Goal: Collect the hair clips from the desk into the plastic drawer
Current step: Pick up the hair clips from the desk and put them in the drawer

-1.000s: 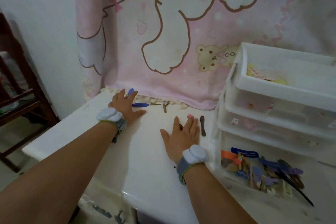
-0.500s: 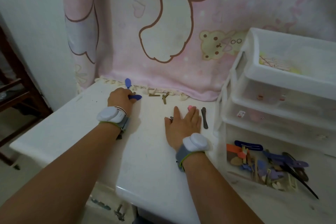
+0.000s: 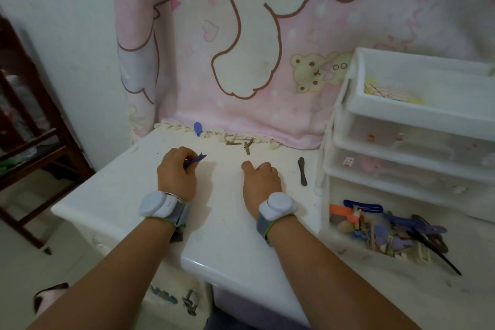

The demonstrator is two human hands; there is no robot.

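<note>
My left hand (image 3: 175,173) is closed on a blue hair clip (image 3: 197,159), whose tip sticks out just above the white desk (image 3: 219,222). My right hand (image 3: 261,179) is curled into a fist on the desk where a pink hair clip lay; only a hint of pink shows under the fingers. Loose on the desk are a dark clip (image 3: 302,171), two brown clips (image 3: 247,146) and another blue clip (image 3: 197,128) at the curtain hem. The plastic drawer (image 3: 468,257) at lower right is pulled out and holds several coloured clips (image 3: 380,228).
The white drawer unit (image 3: 345,120) stands at the desk's right end, with an open top tray (image 3: 428,115). A pink cartoon curtain (image 3: 267,48) hangs behind the desk. A dark wooden chair (image 3: 40,142) stands to the left, beyond the desk's edge.
My left hand closed on the blue clip and pulled it back from the curtain hem. My right hand went from flat to a fist over the pink clip.
</note>
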